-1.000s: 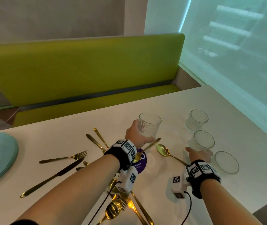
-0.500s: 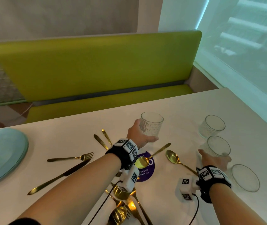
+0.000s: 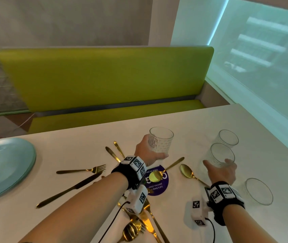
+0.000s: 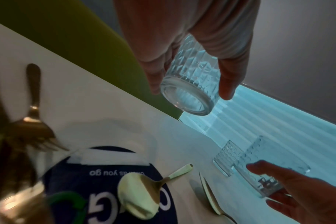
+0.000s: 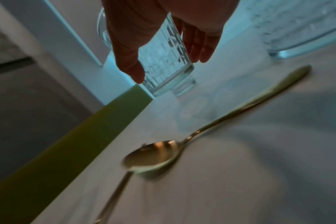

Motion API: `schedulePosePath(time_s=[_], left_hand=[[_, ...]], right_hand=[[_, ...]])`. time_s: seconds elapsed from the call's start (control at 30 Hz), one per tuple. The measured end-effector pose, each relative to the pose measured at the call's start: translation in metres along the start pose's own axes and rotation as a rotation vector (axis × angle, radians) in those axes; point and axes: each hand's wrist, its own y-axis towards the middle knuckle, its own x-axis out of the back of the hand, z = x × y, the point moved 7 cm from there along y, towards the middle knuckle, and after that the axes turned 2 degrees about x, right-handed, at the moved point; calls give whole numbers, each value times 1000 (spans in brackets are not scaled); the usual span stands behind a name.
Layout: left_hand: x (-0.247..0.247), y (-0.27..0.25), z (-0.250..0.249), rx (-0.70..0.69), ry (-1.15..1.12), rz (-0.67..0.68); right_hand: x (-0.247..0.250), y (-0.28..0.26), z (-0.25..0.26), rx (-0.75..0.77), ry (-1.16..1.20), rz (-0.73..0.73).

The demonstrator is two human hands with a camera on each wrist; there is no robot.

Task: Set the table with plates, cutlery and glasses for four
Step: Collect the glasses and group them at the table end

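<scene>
My left hand (image 3: 154, 149) grips a clear patterned glass (image 3: 160, 141) and holds it above the white table (image 3: 87, 142); the left wrist view shows that glass's (image 4: 194, 72) base in the air. My right hand (image 3: 218, 163) curls round a second glass (image 3: 221, 154), thumb on its left side and fingers on its right, tilted just off the table. In the right wrist view this glass (image 5: 163, 50) sits between thumb and fingers. Two more glasses stand on the table, one further back (image 3: 228, 138) and one nearer (image 3: 259, 191). Light blue plates (image 3: 4, 165) are stacked at the left.
Gold cutlery lies scattered in the middle: a fork (image 3: 81, 171), a knife (image 3: 69, 190), a spoon (image 3: 187, 171), another spoon (image 3: 155, 176) on a purple round sticker (image 3: 159, 186), more pieces under my left forearm. A green bench (image 3: 104, 76) runs behind the table; a window wall is on the right.
My right hand reached the middle glass, closed round it and tipped it up. My left hand kept its glass raised. The head view shifted left.
</scene>
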Motion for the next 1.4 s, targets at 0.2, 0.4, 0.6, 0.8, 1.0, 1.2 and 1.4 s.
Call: schedulePosePath(time_s=[0.2,0.4,0.6,0.8,1.0,1.2,1.4], left_hand=[[52,-44,25,-17,-18,-25],[142,-100,90,30,-39,-114],[235,-154,172,113,-64,-211],[318,-200,239,187,19,-335],[377,-227,300,280,5,-458],[401,-233,331,353,12,-482],[409,-225,341,378,1,-462]], right_hand=[[-32,-95,42,138,40,206],[-85,-226,62,238,39,433],[-145,-357,62,313,-7,631],[-206,-458,53,386,-171,795],[-246,-517,44,374,-261,882],[-274,-540,38,386,-304,917],[-290,-550,35,399,-306,935]])
